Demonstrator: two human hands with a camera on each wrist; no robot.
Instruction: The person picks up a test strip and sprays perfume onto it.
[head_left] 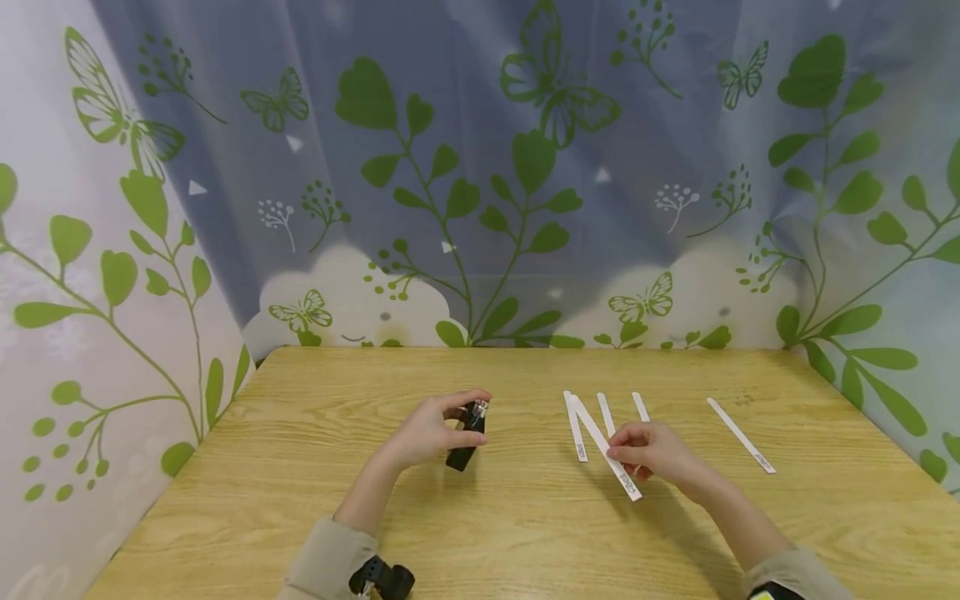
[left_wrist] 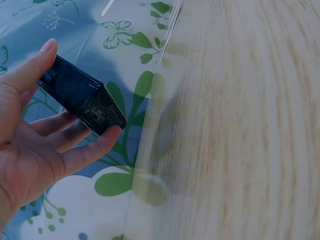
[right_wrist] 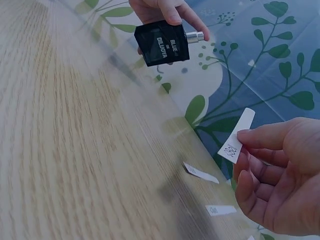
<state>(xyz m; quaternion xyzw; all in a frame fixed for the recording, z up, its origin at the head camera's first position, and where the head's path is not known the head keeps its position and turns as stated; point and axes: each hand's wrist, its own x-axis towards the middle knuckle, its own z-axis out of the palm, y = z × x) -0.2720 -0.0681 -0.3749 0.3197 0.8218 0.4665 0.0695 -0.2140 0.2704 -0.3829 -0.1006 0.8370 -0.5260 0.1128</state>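
Note:
My left hand grips a black perfume bottle between thumb and fingers, with a fingertip at its silver spray nozzle. White lettering shows on the bottle's face in the right wrist view. In the left wrist view the bottle appears dark, its nozzle hidden. My right hand pinches a white paper test strip near its lettered end, above the table. The strip points away from the hand, toward the back. A gap separates the bottle and the held strip.
Several more white strips lie on the wooden table: one strip just left of the held one, others behind it, and another strip farther right. A leaf-patterned curtain hangs behind the table's back edge.

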